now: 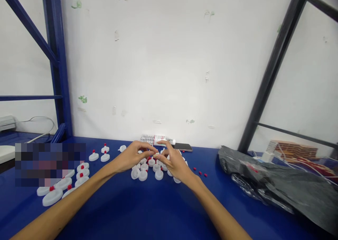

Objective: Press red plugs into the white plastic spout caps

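My left hand (133, 156) and my right hand (174, 162) meet above the middle of the blue table. Their fingertips pinch a small white nozzle cap (157, 154), largely covered by the fingers. Right below lies a cluster of round white nozzle caps (158, 175), a few tipped over, with small red tips (149, 159) among them. Part of this pile is hidden behind my right hand. Several white caps with red tips (52, 196) stand upright in a group by my left forearm. To the right of my right hand lie 3 loose red tips (200, 173).
Behind the pile, a clear plastic bottle (148, 139) lies on its side near a phone (184, 147). A dark plastic bag (280, 183) covers the table's right side. Blue metal posts (56, 56) frame the left, and a white wall (158, 63) rises behind.
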`<state>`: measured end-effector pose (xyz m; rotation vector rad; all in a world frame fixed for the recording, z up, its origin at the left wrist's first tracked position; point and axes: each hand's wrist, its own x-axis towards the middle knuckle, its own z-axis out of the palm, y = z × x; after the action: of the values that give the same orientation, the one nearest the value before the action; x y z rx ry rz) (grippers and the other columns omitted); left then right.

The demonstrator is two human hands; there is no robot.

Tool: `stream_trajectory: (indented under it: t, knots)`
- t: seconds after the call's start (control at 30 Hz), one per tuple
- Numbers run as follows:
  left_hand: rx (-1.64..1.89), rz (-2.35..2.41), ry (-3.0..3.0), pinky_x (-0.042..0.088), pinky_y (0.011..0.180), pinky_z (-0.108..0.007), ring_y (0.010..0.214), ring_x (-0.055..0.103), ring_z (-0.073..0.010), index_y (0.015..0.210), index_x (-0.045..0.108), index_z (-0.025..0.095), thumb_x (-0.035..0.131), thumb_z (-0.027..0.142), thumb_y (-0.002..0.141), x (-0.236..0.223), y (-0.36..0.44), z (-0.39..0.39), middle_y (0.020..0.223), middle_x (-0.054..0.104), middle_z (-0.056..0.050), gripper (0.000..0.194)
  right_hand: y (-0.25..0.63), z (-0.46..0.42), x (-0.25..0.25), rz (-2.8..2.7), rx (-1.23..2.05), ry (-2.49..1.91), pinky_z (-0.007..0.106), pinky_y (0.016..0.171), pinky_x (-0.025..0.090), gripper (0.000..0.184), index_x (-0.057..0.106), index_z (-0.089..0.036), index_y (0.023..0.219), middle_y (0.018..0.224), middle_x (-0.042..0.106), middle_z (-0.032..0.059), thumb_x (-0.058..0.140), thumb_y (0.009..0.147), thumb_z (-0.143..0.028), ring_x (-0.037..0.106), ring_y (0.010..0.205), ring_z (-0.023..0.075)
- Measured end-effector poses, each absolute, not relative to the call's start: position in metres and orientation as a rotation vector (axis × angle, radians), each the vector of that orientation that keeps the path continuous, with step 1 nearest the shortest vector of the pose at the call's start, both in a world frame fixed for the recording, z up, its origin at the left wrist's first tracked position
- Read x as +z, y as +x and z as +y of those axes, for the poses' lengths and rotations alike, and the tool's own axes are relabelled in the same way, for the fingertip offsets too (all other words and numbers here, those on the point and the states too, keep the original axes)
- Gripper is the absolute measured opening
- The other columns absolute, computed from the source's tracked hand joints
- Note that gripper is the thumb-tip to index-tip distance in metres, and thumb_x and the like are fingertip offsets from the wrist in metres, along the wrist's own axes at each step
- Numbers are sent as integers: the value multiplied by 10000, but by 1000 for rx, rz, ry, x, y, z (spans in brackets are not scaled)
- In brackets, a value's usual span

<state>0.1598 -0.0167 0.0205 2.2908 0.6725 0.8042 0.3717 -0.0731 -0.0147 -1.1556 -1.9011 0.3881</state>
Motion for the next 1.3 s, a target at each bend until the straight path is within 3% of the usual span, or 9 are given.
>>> stream_trajectory:
  t: [0.3,0.43,0.57,0.67,0.77,0.93,1.1,1.3]
  knots:
    - [721,640,2182,421,516,-200,634,587,-115,1065,822,222,661,546,913,19,163,-23,874,774,-49,393,371,-71,-20,-1886,384,-1149,280,629,429,465,534,-252,1375,723,687,-38,599,1013,-536,650,636,203]
    - [790,730,2069,403,466,-215,559,594,-131,1107,793,178,686,624,863,12,166,-20,718,752,-47,518,368,-73,-18,-1835,361,-1139,289,663,437,420,546,-250,1337,724,678,-42,580,1023,-526,632,640,195]
    - [831,775,2045,401,456,-226,584,654,-166,1097,798,163,698,641,828,6,173,-21,701,770,-66,557,362,-76,-17,-1822,358,-1136,292,673,447,383,554,-250,1303,732,693,-38,563,1029,-516,634,648,196]
    - [888,834,2105,474,524,-256,649,690,-192,1057,817,153,695,615,826,10,173,-20,733,788,-75,531,358,-78,-17,-1793,346,-1159,301,693,468,410,531,-251,1350,802,730,-16,548,1037,-514,675,701,210]
    - [990,982,2225,559,731,-313,853,728,-234,1081,822,185,678,577,856,24,157,-8,967,828,-86,474,358,-80,-15,-1727,298,-1197,322,728,494,456,457,-253,1445,957,748,16,439,1080,-525,692,720,203]
    - [967,1500,2476,506,977,-453,1128,685,-350,1084,808,194,651,372,919,40,111,24,1152,788,-125,289,362,-82,-13,-1685,167,-1272,347,767,504,444,482,-263,1429,1030,736,44,326,1109,-527,704,792,222]
    - [560,1803,2591,551,974,-471,1061,689,-226,1085,711,170,662,400,973,32,87,46,1111,736,-65,261,362,-81,-15,-1700,146,-1311,356,744,510,470,497,-248,1432,989,731,59,308,1105,-529,706,789,243]
    - [265,1895,2594,585,934,-451,1078,682,-225,1213,664,174,662,398,979,17,82,57,1219,693,-81,323,361,-80,-17,-1715,129,-1317,358,756,504,465,499,-249,1432,1000,728,57,310,1106,-522,699,802,243]
